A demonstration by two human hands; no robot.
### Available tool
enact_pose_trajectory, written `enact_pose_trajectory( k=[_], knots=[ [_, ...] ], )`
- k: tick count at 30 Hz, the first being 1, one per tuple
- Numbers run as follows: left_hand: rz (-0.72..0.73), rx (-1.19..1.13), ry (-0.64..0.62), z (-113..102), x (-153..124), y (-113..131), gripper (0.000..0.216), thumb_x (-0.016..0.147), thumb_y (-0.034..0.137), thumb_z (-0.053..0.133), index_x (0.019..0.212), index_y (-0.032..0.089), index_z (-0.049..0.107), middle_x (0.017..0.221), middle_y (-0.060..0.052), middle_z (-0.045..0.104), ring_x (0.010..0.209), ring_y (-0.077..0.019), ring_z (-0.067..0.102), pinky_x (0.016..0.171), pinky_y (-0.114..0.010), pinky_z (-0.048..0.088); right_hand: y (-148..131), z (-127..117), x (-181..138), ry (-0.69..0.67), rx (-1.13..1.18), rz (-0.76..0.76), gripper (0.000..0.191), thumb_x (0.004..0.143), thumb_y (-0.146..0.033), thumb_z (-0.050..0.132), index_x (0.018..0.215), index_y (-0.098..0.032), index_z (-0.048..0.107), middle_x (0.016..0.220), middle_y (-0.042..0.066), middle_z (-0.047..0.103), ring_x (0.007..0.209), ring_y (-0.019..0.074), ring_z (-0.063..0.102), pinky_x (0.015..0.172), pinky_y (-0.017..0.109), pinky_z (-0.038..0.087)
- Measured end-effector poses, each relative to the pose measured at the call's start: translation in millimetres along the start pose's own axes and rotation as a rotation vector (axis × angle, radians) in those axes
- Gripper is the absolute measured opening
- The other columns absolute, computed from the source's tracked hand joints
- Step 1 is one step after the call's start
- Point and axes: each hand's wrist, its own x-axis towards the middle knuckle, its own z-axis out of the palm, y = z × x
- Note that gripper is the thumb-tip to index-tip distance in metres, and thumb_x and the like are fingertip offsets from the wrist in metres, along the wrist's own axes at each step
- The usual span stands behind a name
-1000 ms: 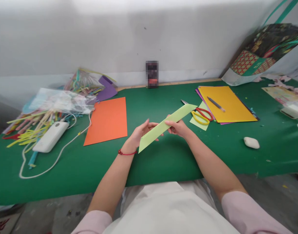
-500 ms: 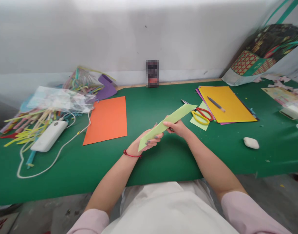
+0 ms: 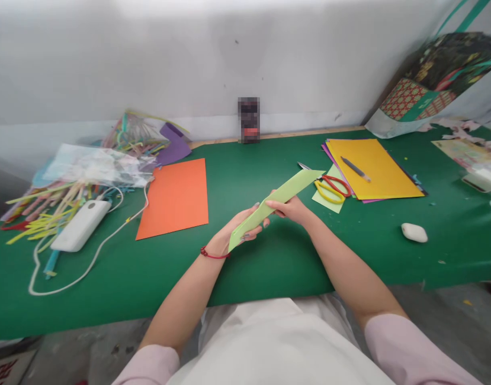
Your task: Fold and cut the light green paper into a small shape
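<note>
A long folded strip of light green paper (image 3: pixel 288 188) slants across the middle of the view, above the table. My left hand (image 3: pixel 239 224) cradles its lower left end, the fingers curled beneath and partly hidden by the paper. Around the strip's middle, my right hand (image 3: pixel 291 209) pinches it with the thumb on top. Just beyond the right hand lie scissors (image 3: pixel 329 191) with one yellow and one red handle, on top of a small light green paper piece (image 3: pixel 328 206).
An orange sheet (image 3: pixel 175 198) lies left of my hands. Farther left are a white power bank (image 3: pixel 82 225) with a cable and a heap of colored strips (image 3: pixel 61 206). A pen (image 3: pixel 355 169) rests on yellow paper (image 3: pixel 384 174); a white case (image 3: pixel 414 232) sits nearer. A phone-like object (image 3: pixel 249 120) leans against the wall.
The green strip has tilted slightly and its folded layers part a little at the lower left end. The fingers of my left hand have loosened and shifted beneath it.
</note>
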Motion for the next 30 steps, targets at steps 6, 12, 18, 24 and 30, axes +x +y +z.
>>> enact_pose_trajectory(
  k=[6,12,18,24,30],
  knots=[
    [-0.021,-0.115,-0.042,6.9,2.3,-2.7,0.053,0.094,0.054,0.029,0.085,0.011,0.059,0.065,-0.003,0.055,0.032,-0.0032,0.033,0.026,-0.017,0.018,-2.9,2.0,0.5,0.027,-0.019,0.006,0.033,0.078,-0.043,0.062,0.058,-0.021,0.049,0.039,-0.008,0.039,0.038,0.0074,0.034,0.041,0.024,0.03],
    [-0.015,-0.135,0.0,9.9,0.7,-4.0,0.045,0.092,0.052,0.04,0.071,0.014,0.052,0.059,0.004,0.04,0.036,-0.0012,0.026,0.029,-0.013,0.019,-2.4,2.2,0.9,0.035,-0.053,-0.003,0.032,0.078,-0.042,0.062,0.058,-0.021,0.049,0.039,-0.008,0.039,0.038,0.0078,0.035,0.042,0.024,0.031],
    [0.057,0.072,0.202,18.2,4.2,-7.3,0.036,0.085,0.051,0.052,0.081,0.015,0.054,0.052,0.007,0.038,0.035,-0.0023,0.027,0.032,-0.015,0.02,6.0,1.9,2.6,0.023,-0.139,-0.031,0.033,0.081,-0.038,0.059,0.055,-0.021,0.046,0.039,-0.008,0.041,0.039,0.0082,0.038,0.046,0.024,0.034],
    [0.154,0.308,0.415,15.1,13.6,-15.8,0.038,0.075,0.054,0.063,0.073,0.016,0.055,0.046,0.007,0.043,0.034,-0.005,0.036,0.035,-0.018,0.028,7.9,7.2,3.8,-0.009,-0.111,-0.012,0.034,0.081,-0.04,0.058,0.055,-0.021,0.047,0.038,-0.008,0.041,0.037,0.0081,0.038,0.046,0.024,0.035],
    [0.165,0.345,0.464,12.0,20.0,-18.3,0.052,0.083,0.062,0.048,0.064,0.016,0.057,0.039,0.004,0.043,0.032,-0.0076,0.039,0.036,-0.021,0.029,9.7,9.5,4.3,-0.002,-0.055,-0.004,0.038,0.082,-0.044,0.057,0.054,-0.021,0.047,0.038,-0.007,0.042,0.036,0.0086,0.038,0.042,0.024,0.032]
  ],
)
